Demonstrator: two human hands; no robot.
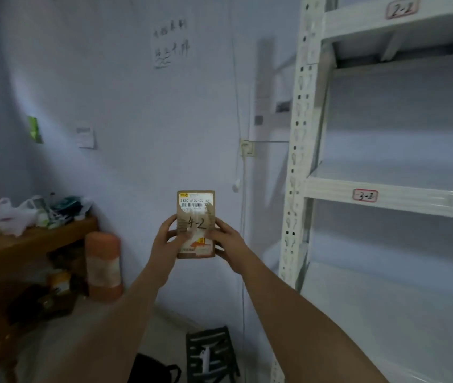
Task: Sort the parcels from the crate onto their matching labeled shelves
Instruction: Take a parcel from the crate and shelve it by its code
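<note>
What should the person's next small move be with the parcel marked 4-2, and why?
Probably lower the parcel rightward toward the level below the 3-2 label. Both the left hand and right hand hold it upright, showing 4-2; the rack's visible labels read 2-2 then 3-2 going down, so 4-2 likely sits lower, though no such label shows.

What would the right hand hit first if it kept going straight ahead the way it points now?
Probably the pale wall. The right hand, holding the parcel marked 4-2 together with the left hand, points forward and slightly up; nothing else shows between, though depth is unclear.
</note>
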